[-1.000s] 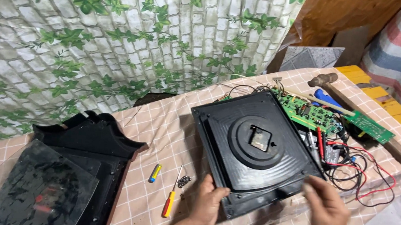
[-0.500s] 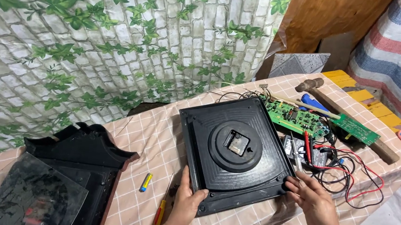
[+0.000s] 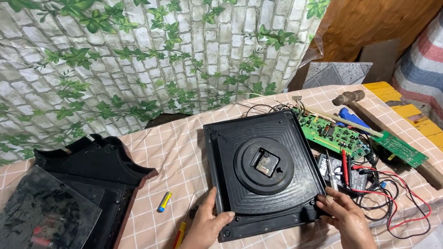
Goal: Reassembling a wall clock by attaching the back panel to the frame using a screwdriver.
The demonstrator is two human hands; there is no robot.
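Tablecloth bears clock back (image 3: 263, 171) face-down.

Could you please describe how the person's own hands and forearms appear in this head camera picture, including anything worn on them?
Both hands are bare: the left hand and the right hand wear no gloves, and no rings, watch or bracelets show. The forearms are uncovered to the picture's bottom edge, with no sleeve in view. The fingernails look short.
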